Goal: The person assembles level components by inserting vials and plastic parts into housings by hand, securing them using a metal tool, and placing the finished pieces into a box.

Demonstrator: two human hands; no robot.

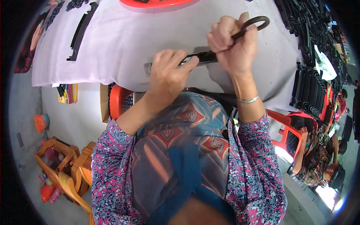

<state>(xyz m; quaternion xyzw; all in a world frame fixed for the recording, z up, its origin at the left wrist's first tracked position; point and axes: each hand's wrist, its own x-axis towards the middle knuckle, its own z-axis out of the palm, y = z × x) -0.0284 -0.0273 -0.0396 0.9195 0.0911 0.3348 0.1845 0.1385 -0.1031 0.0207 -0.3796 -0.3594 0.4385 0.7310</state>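
My left hand [170, 71] is closed around a narrow black plastic strip [204, 58], which lies just above the near part of the cloth-covered table [127, 45]. My right hand [237, 47] makes a fist around a dark metal tool with a looped handle [261, 23]. The loop sticks out past my thumb, and my fingers hide most of the tool. Its lower end comes close to the strip's right end; whether they touch I cannot tell. A longer black plastic strip [80, 33] rests on the cloth at the far left.
A red basin [159, 3] stands at the far edge. Many black strips [300, 30] are piled at the right, beside a row of black parts [309, 92] and white paper [325, 65]. Another person's hand [36, 35] shows at left; a second person [317, 157] sits at right.
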